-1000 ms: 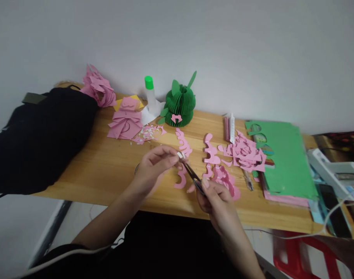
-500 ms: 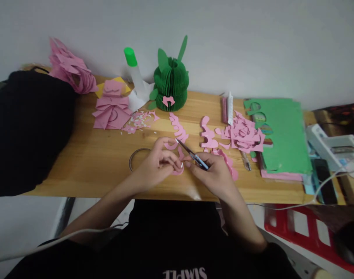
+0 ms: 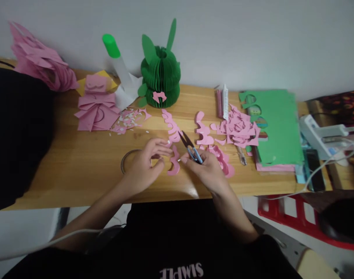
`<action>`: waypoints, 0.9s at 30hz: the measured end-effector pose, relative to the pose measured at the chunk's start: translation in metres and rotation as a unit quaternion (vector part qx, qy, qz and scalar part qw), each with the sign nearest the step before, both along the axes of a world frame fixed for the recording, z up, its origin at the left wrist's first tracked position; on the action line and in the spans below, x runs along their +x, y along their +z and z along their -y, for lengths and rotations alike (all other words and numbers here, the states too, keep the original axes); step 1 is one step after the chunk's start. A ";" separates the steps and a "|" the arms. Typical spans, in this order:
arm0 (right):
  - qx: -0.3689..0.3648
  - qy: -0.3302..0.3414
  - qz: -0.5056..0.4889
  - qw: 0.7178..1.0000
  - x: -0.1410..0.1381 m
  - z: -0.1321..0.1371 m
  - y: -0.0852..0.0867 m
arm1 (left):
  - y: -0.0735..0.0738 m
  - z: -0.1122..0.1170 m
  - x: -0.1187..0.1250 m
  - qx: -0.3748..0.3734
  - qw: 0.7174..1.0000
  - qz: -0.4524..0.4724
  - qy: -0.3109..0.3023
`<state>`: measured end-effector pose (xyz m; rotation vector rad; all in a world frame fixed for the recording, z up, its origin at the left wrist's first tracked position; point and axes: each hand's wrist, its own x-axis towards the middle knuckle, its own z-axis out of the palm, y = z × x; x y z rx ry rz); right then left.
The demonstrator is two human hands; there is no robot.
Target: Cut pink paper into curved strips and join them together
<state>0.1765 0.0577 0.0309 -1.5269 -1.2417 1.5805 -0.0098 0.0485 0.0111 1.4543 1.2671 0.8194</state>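
Fingers (image 3: 191, 165) of the right hand (image 3: 210, 172) curled around the blue handles of one pair of scissors (image 3: 190, 147), with one white bit (image 3: 179, 160) at their tips. Two blades, parted, above the table (image 3: 101, 166); long axis slanting from near right to far left, points aimed away and leftward. Fingers of the left hand (image 3: 143, 166) loosely spread, with a second white bit (image 3: 169, 142) at one fingertip. Between both hands, one curved pink strip (image 3: 174, 162); just beyond, two scalloped pink pieces (image 3: 202, 131). Beside the left hand, one ring (image 3: 122, 164), partly hidden. Farther out, one green pleated paper figure (image 3: 162, 75) and one green-capped bottle (image 3: 123, 69).
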 end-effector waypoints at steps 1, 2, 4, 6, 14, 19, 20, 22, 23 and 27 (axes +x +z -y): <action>-0.008 -0.039 -0.014 0.999 0.000 0.001 -0.005 | -0.003 0.002 -0.002 0.058 0.997 -0.052 -0.015; -0.021 -0.079 -0.030 0.996 0.001 0.002 -0.009 | -0.007 0.004 -0.004 0.115 0.987 -0.096 -0.052; -0.061 -0.145 -0.073 0.985 0.001 0.004 -0.015 | -0.013 0.007 -0.009 0.202 0.954 -0.150 -0.163; -0.103 -0.176 -0.116 0.972 0.001 0.005 -0.018 | -0.020 0.010 -0.014 0.243 0.917 -0.183 -0.257; -0.157 -0.187 -0.170 0.955 -0.012 0.006 -0.023 | -0.040 0.016 -0.016 0.306 0.852 -0.260 -0.337; -0.156 -0.186 -0.172 0.955 -0.020 0.001 -0.030 | -0.044 0.017 -0.016 0.298 0.870 -0.222 -0.323; -0.159 -0.187 -0.171 0.954 -0.020 -0.001 -0.030 | -0.044 0.017 -0.016 0.303 0.868 -0.224 -0.324; -0.165 -0.191 -0.166 0.953 -0.021 -0.003 -0.031 | -0.044 0.017 -0.017 0.312 0.860 -0.235 -0.328; -0.168 -0.193 -0.163 0.953 -0.021 -0.003 -0.031 | -0.044 0.018 -0.017 0.315 0.857 -0.239 -0.329; -0.174 -0.197 -0.154 0.952 -0.022 -0.004 -0.031 | -0.043 0.019 -0.017 0.317 0.856 -0.239 -0.331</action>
